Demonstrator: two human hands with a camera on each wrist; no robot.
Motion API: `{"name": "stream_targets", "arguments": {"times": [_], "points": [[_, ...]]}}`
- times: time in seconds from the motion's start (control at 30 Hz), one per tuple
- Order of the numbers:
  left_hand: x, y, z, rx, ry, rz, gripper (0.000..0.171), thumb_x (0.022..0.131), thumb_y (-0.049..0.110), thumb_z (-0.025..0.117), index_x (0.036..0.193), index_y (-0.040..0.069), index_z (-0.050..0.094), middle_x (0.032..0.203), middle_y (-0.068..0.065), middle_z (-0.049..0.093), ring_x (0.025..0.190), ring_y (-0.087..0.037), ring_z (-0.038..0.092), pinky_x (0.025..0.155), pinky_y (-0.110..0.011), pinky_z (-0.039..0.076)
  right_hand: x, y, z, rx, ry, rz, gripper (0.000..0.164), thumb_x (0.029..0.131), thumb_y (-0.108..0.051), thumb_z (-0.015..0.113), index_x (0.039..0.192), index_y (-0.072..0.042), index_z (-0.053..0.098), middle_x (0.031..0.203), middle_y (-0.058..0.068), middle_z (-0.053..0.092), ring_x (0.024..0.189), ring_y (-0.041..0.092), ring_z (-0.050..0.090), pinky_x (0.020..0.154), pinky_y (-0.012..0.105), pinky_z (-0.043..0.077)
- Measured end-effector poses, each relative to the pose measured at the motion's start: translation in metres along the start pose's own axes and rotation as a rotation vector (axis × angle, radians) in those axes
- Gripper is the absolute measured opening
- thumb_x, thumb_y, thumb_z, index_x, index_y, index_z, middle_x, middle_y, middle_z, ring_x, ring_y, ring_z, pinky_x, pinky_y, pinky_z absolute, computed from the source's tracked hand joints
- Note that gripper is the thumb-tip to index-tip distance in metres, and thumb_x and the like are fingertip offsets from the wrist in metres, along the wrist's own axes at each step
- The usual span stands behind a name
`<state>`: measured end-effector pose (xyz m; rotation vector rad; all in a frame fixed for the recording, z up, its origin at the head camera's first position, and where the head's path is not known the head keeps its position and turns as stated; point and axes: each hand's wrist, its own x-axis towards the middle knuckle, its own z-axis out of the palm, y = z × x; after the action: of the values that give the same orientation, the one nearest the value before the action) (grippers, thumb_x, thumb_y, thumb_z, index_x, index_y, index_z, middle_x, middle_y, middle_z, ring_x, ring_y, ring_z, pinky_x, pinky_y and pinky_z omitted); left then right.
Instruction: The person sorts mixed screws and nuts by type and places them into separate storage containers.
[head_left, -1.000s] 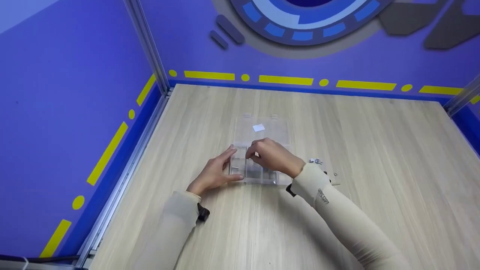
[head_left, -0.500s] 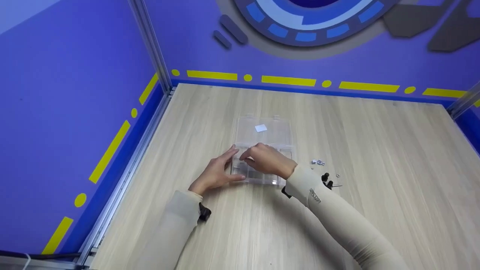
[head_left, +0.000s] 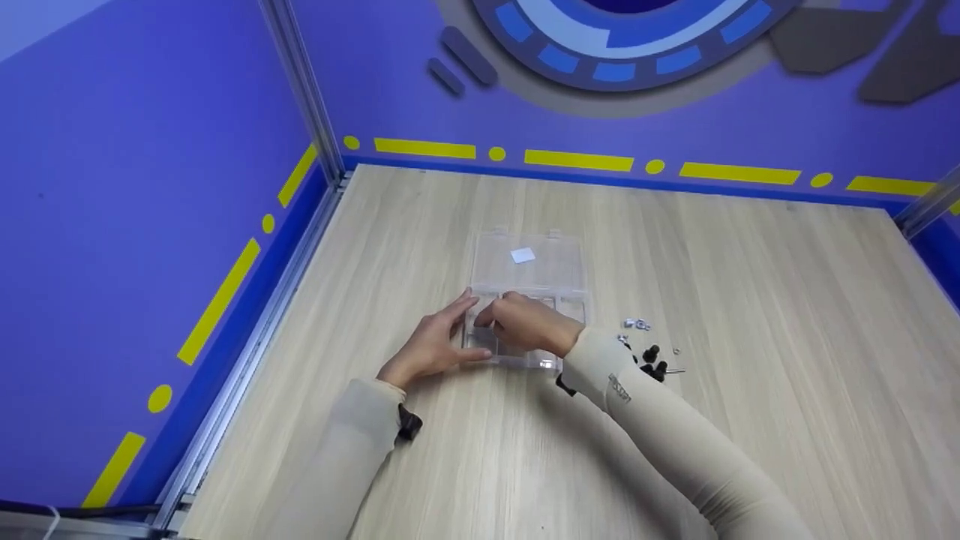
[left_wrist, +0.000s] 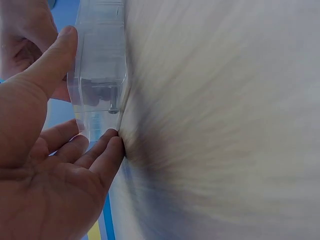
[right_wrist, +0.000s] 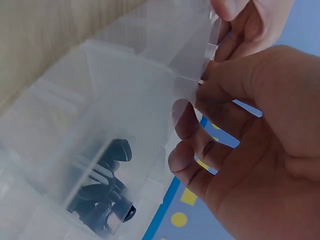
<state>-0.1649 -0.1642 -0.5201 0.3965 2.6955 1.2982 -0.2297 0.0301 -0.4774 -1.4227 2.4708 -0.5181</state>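
A clear plastic compartment box (head_left: pixel 513 363) lies with its lid (head_left: pixel 555 262) folded back on the table. My left hand (head_left: pixel 424 345) holds it at the left side, thumb over the rim and fingers against the outer wall and base. My right hand (head_left: pixel 529 324) is over the left compartments, thumb and index fingertips together; whether anything small is between them is hidden. A small metal pin or screw (left_wrist: pixel 113 100) shows through the wall in the left wrist view. Black parts (right_wrist: pixel 105 192) show through clear plastic in the right wrist view.
Right of the box, several small metal pieces (head_left: pixel 637 324), black parts (head_left: pixel 652 354) and a thin metal pin (head_left: pixel 676 370) lie on the wooden table (head_left: pixel 787 337). A white square (head_left: pixel 523 255) is on the lid. Blue walls stand left and behind.
My right hand has moved left and slightly down, from the middle of the box to its left compartments. The left hand has kept its place on the box.
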Motion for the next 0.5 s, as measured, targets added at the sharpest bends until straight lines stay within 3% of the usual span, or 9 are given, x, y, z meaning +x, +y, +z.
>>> {"name": "stream_targets", "arguments": {"times": [0.1, 0.4, 0.5], "points": [[0.0003, 0.0011, -0.0007, -0.004, -0.001, 0.002, 0.092, 0.084, 0.031, 0.088, 0.159, 0.009, 0.039, 0.168, -0.009, 0.023, 0.152, -0.027, 0.028, 0.124, -0.041, 0.028, -0.0003, -0.0006, 0.0003, 0.002, -0.003, -0.002, 0.035, 0.084, 0.014, 0.064, 0.11, -0.003, 0.079, 0.107, 0.011, 0.078, 0.093, 0.026, 0.074, 0.088, 0.041, 0.061], [-0.0005, 0.0012, -0.0003, -0.002, -0.015, -0.008, 0.091, 0.085, 0.03, 0.087, 0.159, 0.009, 0.038, 0.169, -0.008, 0.021, 0.152, -0.026, 0.029, 0.124, -0.041, 0.029, -0.001, -0.0017, 0.0003, -0.004, -0.015, -0.028, 0.022, 0.089, 0.006, 0.073, 0.108, -0.004, 0.079, 0.105, 0.008, 0.078, 0.092, 0.025, 0.074, 0.087, 0.042, 0.06], [-0.0012, 0.0013, 0.0008, -0.007, -0.012, -0.007, 0.091, 0.085, 0.03, 0.087, 0.159, 0.008, 0.038, 0.169, -0.009, 0.022, 0.152, -0.027, 0.028, 0.124, -0.041, 0.028, -0.0018, -0.001, 0.0014, 0.009, -0.016, -0.018, 0.024, 0.088, 0.008, 0.071, 0.107, -0.004, 0.079, 0.101, 0.008, 0.078, 0.082, 0.022, 0.07, 0.081, 0.04, 0.06]]}}
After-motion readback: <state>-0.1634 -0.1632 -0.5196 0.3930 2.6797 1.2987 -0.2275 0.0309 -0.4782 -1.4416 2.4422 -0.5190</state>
